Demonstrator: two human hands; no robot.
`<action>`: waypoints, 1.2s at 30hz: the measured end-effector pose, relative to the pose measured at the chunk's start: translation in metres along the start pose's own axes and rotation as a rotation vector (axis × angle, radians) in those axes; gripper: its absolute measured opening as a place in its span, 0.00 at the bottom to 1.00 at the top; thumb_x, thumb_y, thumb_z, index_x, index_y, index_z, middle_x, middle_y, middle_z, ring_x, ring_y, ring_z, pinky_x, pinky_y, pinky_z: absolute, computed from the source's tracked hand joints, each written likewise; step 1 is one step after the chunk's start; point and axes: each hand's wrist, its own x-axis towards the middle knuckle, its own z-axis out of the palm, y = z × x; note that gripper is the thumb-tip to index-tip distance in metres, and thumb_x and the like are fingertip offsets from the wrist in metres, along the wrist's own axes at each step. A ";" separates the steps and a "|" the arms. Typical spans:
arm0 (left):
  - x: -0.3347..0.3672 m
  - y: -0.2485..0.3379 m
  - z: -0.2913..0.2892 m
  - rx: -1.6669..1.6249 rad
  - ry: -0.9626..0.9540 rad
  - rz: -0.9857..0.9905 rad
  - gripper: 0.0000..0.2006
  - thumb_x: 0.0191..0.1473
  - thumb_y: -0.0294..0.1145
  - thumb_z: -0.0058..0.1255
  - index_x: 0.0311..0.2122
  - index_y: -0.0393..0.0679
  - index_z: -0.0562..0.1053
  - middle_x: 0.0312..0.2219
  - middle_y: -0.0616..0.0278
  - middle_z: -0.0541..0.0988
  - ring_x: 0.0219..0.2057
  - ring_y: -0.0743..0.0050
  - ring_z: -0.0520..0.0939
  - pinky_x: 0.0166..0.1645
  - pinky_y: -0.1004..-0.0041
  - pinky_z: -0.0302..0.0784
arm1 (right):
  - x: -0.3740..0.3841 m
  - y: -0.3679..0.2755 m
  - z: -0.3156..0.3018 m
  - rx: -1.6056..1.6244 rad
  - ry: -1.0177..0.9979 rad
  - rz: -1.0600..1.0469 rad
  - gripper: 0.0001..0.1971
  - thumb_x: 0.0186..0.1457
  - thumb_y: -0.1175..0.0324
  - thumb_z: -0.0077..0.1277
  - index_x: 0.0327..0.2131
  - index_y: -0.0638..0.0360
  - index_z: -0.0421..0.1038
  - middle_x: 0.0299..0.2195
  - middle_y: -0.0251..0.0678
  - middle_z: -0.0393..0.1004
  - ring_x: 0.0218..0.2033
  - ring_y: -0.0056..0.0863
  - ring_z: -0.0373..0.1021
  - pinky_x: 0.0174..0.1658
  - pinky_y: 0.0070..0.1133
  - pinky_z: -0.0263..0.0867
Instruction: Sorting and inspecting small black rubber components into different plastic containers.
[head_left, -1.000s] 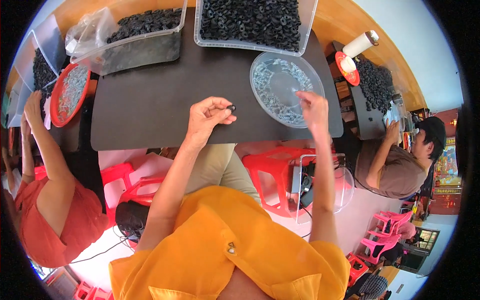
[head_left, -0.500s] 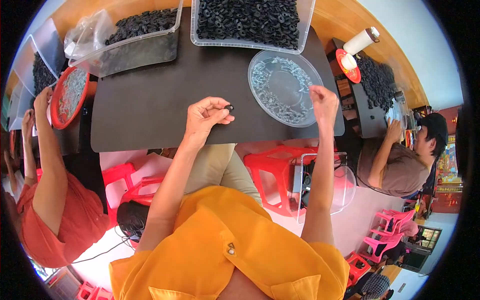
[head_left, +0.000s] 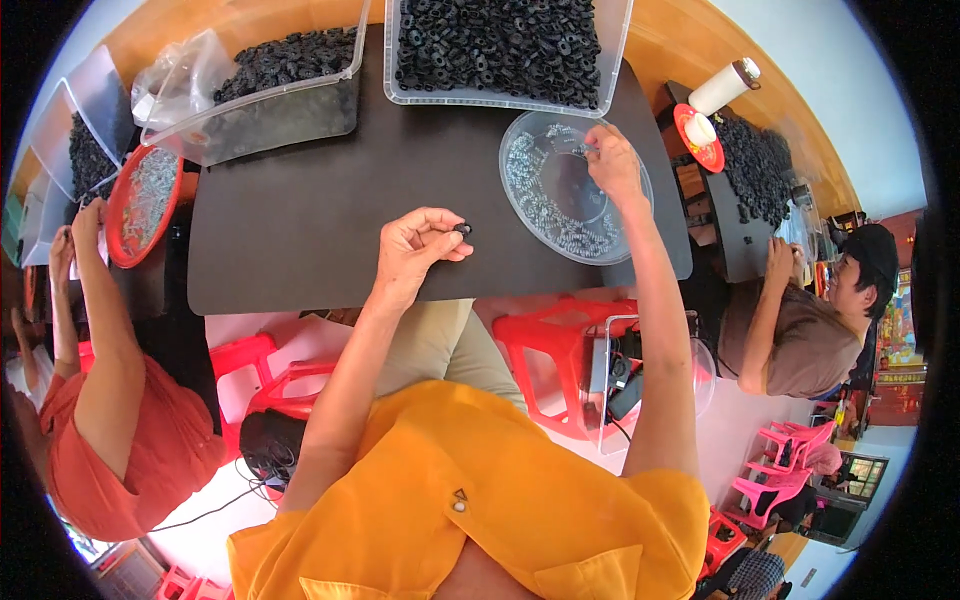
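A small black plastic part (head_left: 463, 229) is pinched between the thumb and fingers of my left hand (head_left: 412, 255), above the near half of the dark table. My right hand (head_left: 616, 172) reaches over the far right side of a round clear plastic dish (head_left: 572, 188). Its fingertips are drawn together; whatever they hold is too small to make out. Scattered in a ring on the dish lie many tiny silvery pieces (head_left: 530, 190) that look like springs.
Beyond the dish stands a clear bin (head_left: 500, 100) of black parts; another bin (head_left: 275, 135) sits at the far left. Co-workers sit on both sides, one by a red tray (head_left: 122, 215). A white bottle (head_left: 722, 88) lies far right. Red stools (head_left: 545, 350) stand below the table.
My right hand has moved left and away from me, from the dish's right edge to over its far part. My left hand keeps the black part in nearly the same place.
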 end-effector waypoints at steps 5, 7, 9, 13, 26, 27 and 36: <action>0.000 0.004 0.001 0.012 0.011 -0.004 0.07 0.49 0.20 0.51 0.36 0.34 0.72 0.28 0.59 0.77 0.28 0.73 0.81 0.33 0.78 0.78 | -0.010 -0.005 -0.010 0.079 -0.029 -0.080 0.11 0.41 0.80 0.51 0.32 0.57 0.69 0.32 0.39 0.71 0.36 0.40 0.69 0.38 0.31 0.66; 0.001 0.002 0.001 0.004 0.008 -0.003 0.07 0.49 0.20 0.51 0.36 0.34 0.72 0.28 0.59 0.77 0.28 0.73 0.81 0.33 0.78 0.79 | -0.010 -0.008 -0.009 0.115 -0.035 -0.087 0.11 0.40 0.80 0.51 0.32 0.57 0.69 0.32 0.39 0.71 0.35 0.40 0.70 0.38 0.31 0.66; 0.000 0.002 0.001 -0.002 0.004 -0.004 0.07 0.49 0.20 0.52 0.36 0.34 0.72 0.28 0.59 0.77 0.28 0.73 0.81 0.33 0.78 0.79 | -0.010 -0.003 -0.007 0.046 -0.076 -0.044 0.10 0.41 0.80 0.51 0.31 0.57 0.71 0.31 0.38 0.71 0.34 0.38 0.70 0.37 0.30 0.66; 0.000 0.003 0.002 0.005 0.001 -0.004 0.07 0.49 0.20 0.52 0.36 0.35 0.72 0.28 0.59 0.77 0.28 0.73 0.81 0.33 0.78 0.79 | -0.010 0.003 -0.012 0.123 -0.061 -0.002 0.08 0.41 0.80 0.52 0.29 0.58 0.72 0.28 0.37 0.72 0.31 0.33 0.71 0.35 0.26 0.67; 0.000 0.004 0.003 0.018 0.004 -0.006 0.07 0.49 0.20 0.51 0.36 0.34 0.72 0.29 0.59 0.77 0.28 0.73 0.81 0.34 0.78 0.78 | -0.073 -0.043 -0.092 0.099 0.412 -0.253 0.10 0.39 0.82 0.52 0.28 0.59 0.74 0.27 0.37 0.74 0.27 0.35 0.71 0.34 0.25 0.66; 0.000 0.005 0.006 0.011 -0.007 -0.005 0.07 0.49 0.20 0.51 0.36 0.34 0.72 0.29 0.59 0.77 0.28 0.73 0.81 0.34 0.78 0.78 | -0.089 -0.020 -0.065 0.022 0.064 -0.188 0.09 0.38 0.83 0.51 0.27 0.60 0.75 0.25 0.39 0.74 0.27 0.37 0.71 0.34 0.25 0.67; 0.000 0.005 0.003 0.049 0.019 -0.020 0.07 0.49 0.20 0.51 0.36 0.35 0.72 0.28 0.59 0.77 0.28 0.73 0.81 0.33 0.79 0.78 | -0.101 -0.010 -0.056 0.514 0.190 0.314 0.07 0.44 0.79 0.53 0.31 0.63 0.75 0.23 0.34 0.76 0.24 0.18 0.70 0.29 0.17 0.66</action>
